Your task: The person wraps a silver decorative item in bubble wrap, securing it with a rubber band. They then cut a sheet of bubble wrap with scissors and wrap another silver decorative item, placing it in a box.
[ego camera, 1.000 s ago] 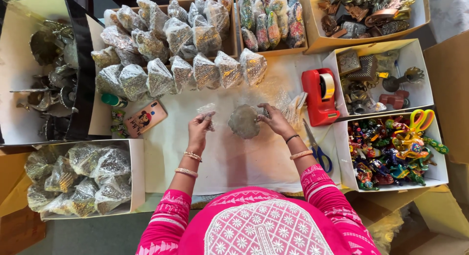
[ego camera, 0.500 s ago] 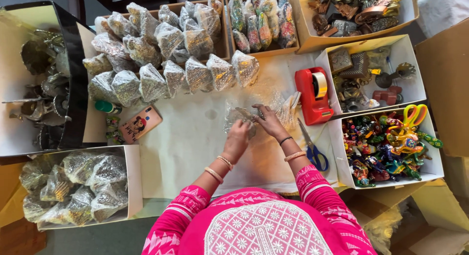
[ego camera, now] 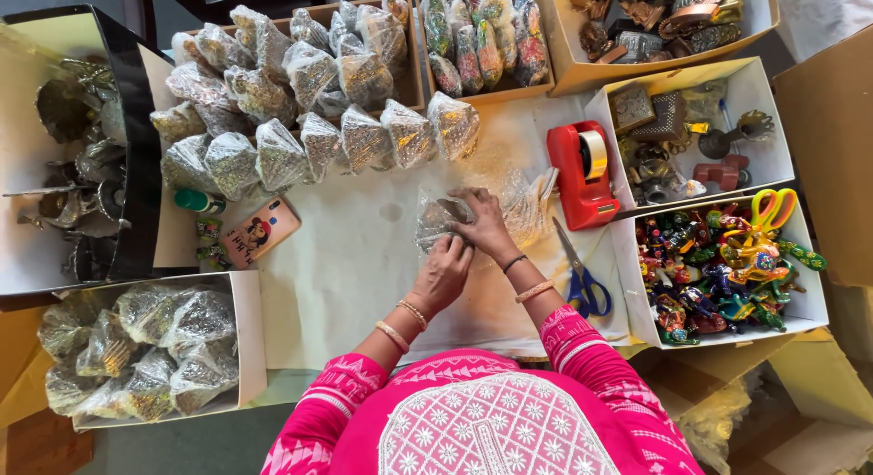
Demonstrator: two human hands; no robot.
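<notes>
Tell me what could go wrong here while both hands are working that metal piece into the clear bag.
The metal piece looks to have hard edges, so it might tear the thin clear bag as the right hand and left hand press on it. The blue-handled scissors lie close beside the right forearm and could get knocked.

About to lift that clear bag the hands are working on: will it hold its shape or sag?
The clear bag looks thin and crinkled, so probably floppy and slippery. The metal piece inside likely weighs it down, so it may sag unless supported underneath.
</notes>
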